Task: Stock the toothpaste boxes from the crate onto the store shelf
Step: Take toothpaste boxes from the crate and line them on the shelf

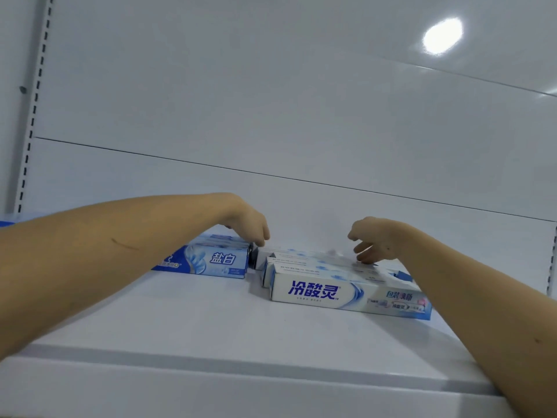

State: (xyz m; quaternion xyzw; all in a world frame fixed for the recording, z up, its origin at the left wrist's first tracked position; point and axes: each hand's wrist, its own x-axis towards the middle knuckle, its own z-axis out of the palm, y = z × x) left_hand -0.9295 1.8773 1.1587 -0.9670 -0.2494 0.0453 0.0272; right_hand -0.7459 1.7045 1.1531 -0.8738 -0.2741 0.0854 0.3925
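Several white-and-blue toothpaste boxes lie in a row on the white shelf, long sides toward me. A second group of bluer boxes lies to their left, partly hidden by my left forearm. My left hand hangs over the gap between the two groups, fingers curled down and touching the left end of the rearmost white box. My right hand hovers over the right part of the same rear boxes, fingers spread and bent, tips on or just above the box tops. The crate is out of view.
The shelf's white back panel rises behind the boxes, with a slotted upright at the left. The shelf's front lip runs across the bottom. A ceiling light glare reflects at the upper right.
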